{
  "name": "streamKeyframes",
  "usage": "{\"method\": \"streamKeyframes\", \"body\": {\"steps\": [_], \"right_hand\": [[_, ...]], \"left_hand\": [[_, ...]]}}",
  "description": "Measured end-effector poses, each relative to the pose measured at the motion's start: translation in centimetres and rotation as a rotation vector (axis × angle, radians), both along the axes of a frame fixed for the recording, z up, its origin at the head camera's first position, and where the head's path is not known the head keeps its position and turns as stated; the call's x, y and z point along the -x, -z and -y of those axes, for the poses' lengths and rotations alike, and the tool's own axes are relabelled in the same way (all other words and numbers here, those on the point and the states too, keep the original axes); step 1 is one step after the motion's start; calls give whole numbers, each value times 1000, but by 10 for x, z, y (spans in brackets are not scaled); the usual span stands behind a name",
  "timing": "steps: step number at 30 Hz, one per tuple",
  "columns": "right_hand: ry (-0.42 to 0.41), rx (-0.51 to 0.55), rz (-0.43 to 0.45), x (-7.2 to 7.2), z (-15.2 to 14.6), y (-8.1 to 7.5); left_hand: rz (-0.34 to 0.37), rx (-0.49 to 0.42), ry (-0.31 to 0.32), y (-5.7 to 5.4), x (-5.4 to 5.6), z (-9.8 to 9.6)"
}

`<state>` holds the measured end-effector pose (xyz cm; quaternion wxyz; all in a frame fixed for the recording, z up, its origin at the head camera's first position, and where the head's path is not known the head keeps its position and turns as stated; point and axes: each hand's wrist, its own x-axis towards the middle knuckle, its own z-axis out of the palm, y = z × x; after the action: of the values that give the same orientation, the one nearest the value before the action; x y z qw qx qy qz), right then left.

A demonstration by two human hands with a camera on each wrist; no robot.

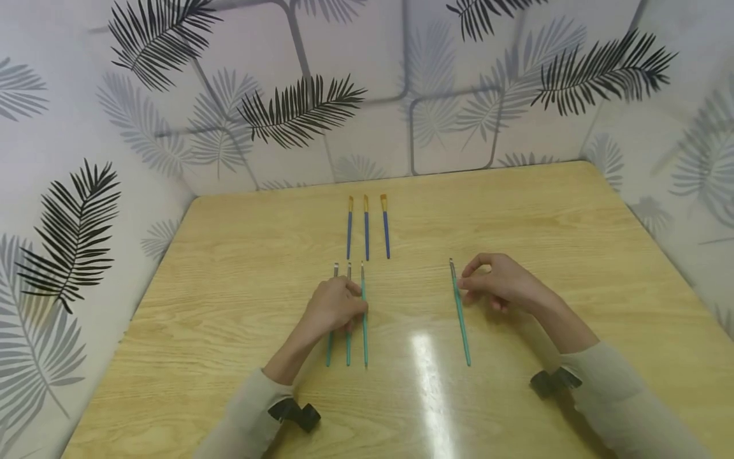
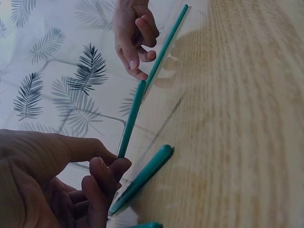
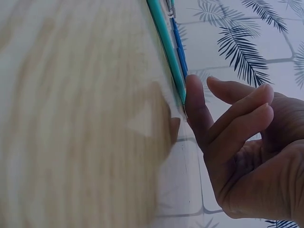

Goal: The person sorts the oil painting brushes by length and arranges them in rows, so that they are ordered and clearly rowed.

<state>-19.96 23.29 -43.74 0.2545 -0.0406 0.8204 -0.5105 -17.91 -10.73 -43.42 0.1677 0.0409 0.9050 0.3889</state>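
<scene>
Three slim teal-handled paintbrushes lie side by side under and beside my left hand (image 1: 338,305). Its thumb and index finger pinch the rightmost paintbrush (image 1: 365,338), whose handle end tilts up off the table in the left wrist view. Below it in that view is a second teal paintbrush (image 2: 142,179) on the wood. Farther right, another teal paintbrush (image 1: 460,319) lies nearly lengthwise. My right hand (image 1: 496,280) is beside its upper half, fingers loosely bent and a fingertip right at the handle. No grip shows around that brush in the right wrist view.
Behind the teal brushes, three blue-handled paintbrushes (image 1: 367,229) with tan bristles lie in a row. The wood-grain table (image 1: 241,255) meets a leaf-patterned wall covering (image 1: 373,140) at its back edge. A strip of glare (image 1: 430,395) crosses the front.
</scene>
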Motion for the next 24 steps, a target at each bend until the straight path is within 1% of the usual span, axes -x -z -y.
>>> {"method": "streamKeyframes", "body": {"steps": [7, 11, 15, 19, 24], "right_hand": [[-37, -3, 10, -4, 3, -1], [-72, -18, -23, -7, 6, 0], [-79, -54, -45, -7, 9, 0], [-77, -95, -37, -9, 10, 0], [-97, -115, -39, -9, 12, -1]], "left_hand": [[29, 43, 12, 0, 1, -3], [10, 65, 25, 0, -1, -4], [-18, 78, 38, 0, -1, -6], [-25, 68, 36, -1, 0, -7], [-41, 41, 39, -2, 1, -8]]}}
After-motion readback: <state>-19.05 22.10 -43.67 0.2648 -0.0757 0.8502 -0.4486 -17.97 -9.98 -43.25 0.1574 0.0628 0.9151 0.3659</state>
